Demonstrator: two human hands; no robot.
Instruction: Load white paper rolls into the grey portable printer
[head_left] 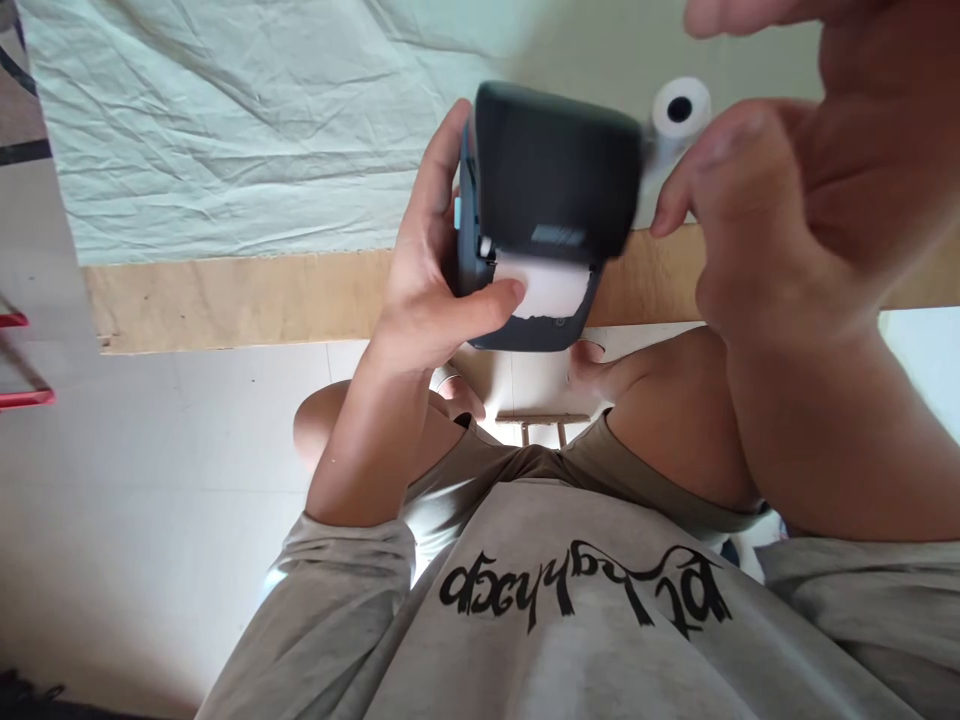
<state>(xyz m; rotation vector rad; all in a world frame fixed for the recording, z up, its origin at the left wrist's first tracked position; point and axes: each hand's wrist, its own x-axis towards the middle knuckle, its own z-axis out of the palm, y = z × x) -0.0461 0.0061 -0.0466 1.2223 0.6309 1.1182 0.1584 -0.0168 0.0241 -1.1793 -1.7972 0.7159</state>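
Note:
My left hand [431,290] grips a small dark grey receipt printer [551,330] by its left side, thumb on the front next to the white paper [551,285] that shows in its slot. The printer's black lid [555,170] is raised and blurred by motion. It is held above my lap at the table's edge. My right hand [757,200] is close to the camera on the right, fingers apart and empty, with one fingertip near the lid's right edge. A white paper roll [679,110] stands on the table behind the printer.
A wrinkled pale green cloth [225,120] covers the table top, and the bare wooden edge [240,300] runs across the view. Below it are white floor tiles [150,450], my bare knees and grey shirt. Red bars [22,398] show at the far left.

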